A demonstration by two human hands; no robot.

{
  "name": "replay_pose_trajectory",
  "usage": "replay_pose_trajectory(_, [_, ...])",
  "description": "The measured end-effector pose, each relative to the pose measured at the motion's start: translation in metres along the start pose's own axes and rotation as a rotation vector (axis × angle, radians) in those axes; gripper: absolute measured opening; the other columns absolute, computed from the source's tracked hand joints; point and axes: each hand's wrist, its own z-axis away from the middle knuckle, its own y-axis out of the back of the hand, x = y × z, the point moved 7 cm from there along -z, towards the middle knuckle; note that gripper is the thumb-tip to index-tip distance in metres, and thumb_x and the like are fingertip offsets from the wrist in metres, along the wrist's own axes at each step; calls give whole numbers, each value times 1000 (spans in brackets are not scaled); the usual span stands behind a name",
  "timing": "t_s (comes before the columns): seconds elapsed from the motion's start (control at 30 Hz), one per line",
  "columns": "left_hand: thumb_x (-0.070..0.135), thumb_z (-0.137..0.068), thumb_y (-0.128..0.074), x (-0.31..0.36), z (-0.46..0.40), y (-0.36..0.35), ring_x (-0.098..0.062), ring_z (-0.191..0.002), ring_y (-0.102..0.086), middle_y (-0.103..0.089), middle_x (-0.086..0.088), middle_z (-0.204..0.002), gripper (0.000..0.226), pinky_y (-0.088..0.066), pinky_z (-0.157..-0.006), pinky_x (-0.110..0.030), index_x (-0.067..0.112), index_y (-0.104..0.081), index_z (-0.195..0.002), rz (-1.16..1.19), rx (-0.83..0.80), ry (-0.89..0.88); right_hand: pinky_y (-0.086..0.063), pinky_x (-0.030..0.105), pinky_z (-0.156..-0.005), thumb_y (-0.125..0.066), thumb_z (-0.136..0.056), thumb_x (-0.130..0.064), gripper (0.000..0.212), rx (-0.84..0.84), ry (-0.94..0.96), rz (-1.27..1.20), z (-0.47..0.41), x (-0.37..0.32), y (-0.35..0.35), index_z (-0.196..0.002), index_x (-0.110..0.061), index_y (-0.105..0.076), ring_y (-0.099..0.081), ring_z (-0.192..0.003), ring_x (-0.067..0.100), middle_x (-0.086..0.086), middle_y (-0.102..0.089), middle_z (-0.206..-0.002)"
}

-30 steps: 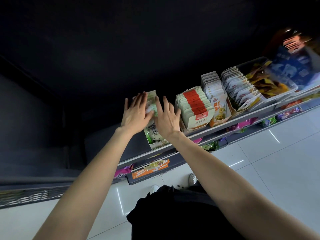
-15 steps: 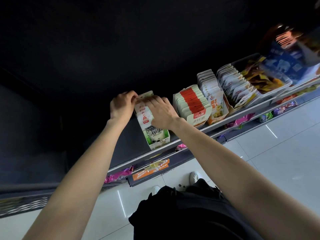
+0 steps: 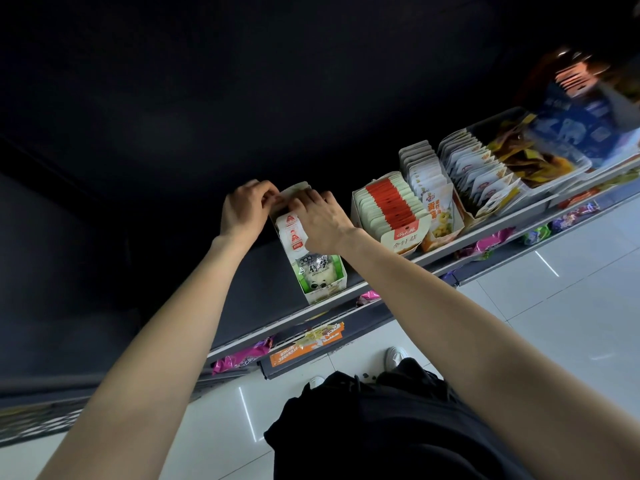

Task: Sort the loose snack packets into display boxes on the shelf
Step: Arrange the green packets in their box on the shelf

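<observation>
Green-white box [image 3: 320,289] holds white packets [image 3: 294,233]; both hands' fingers [image 3: 304,202] curled, apparently pinching rear packets.

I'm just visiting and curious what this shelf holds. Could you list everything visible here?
Green panda display box: one, green-white, shelf's left end, white packets standing inside.
Red-striped packet box: one, cream-red, to its right.
Yellow-print packet box: one, white-yellow, next right.
White packet box: one, further right.
Clear tray: one, yellow-brown snacks inside.
Blue bags: blurred, far right.
Shelf: grey edge; pink, purple and orange packs below.
Floor: white tiles.
Shoes: two, white.
Left hand: grips the panda box's back packets.
Right hand: grips them too.
</observation>
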Motion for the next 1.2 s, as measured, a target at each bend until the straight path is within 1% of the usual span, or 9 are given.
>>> replay_pose_trajectory(0.2, [16,-90,-60,5,3,-3,-30,-86,-63,-65,-6,-100,12,-46,-62,-36,15,-64,-101,-78,-68,-45,-26,37,-101,-53,-81,-10,64,54,1,33,3,-1,3,-139,-10,-26,-58,-106,24,6,-62,-114])
replay_pose_trajectory(0.37, [21,-96,-51,18,8,-14,-32,-92,-65,-69,-7,-105,21,-48,-70,-36,20,-63,-114,-190,-199,-109,-22,33,-95,-48,-88,-6,29,87,130,120,17,-3,11,-110,-23,-58,-59,-96,16,-7,-65,-104])
replay_pose_trajectory(0.5, [15,-93,-56,25,15,-10,-31,-85,-66,-71,-5,-98,17,-52,-65,-37,16,-68,-105,-12,-86,-172,-25,33,-80,-68,-63,0,29,263,136,71,38,-4,9,-83,-21,-67,-61,-73,20,-5,-66,-77])
replay_pose_trajectory(0.6, [19,-96,-52,18,14,-20,-26,-103,-60,-67,-3,-113,22,-46,-78,-33,17,-67,-112,-144,-111,-98,-36,35,-78,-73,-53,2,30,358,109,16,44,0,7,-75,-18,-68,-60,-67,21,-3,-64,-67])
replay_pose_trajectory(0.7, [16,-94,-53,11,12,-25,-26,-111,-46,-58,-6,-117,20,-37,-89,-34,15,-67,-109,-190,-78,-15,-36,35,-82,-75,-58,-4,34,386,46,-25,33,3,4,-89,-17,-70,-60,-83,24,-1,-67,-82])
replay_pose_trajectory(0.87, [7,-84,-64,3,19,-13,-28,-88,-63,-57,-10,-109,30,-51,-64,-34,12,-60,-113,101,94,-13,-42,39,-89,-74,-69,-9,49,339,-53,-112,20,12,-2,-117,-14,-63,-55,-105,30,8,-64,-112])
replay_pose_trajectory(1.03, [17,-95,-53,4,43,16,-22,-110,-52,-55,-11,-123,25,-36,-92,-12,8,-58,-118,196,417,-24,-42,41,-94,-61,-67,0,58,497,-141,-253,43,14,3,-124,-7,-56,-49,-119,33,15,-52,-130])
replay_pose_trajectory(1.1, [20,-97,-48,16,51,14,-22,-119,-48,-53,-8,-131,28,-33,-99,-19,9,-59,-119,177,367,-95,-40,42,-98,-58,-73,-2,57,535,-201,-325,60,12,-4,-129,-6,-51,-43,-126,33,16,-47,-137])
replay_pose_trajectory(1.2, [34,-98,-33,47,59,-23,-18,-138,-33,-44,-2,-145,45,-22,-112,-43,13,-53,-132,-119,18,-403,-34,45,-106,-63,-80,-13,57,457,-203,-318,67,0,-26,-135,-8,-48,-36,-135,32,14,-40,-145])
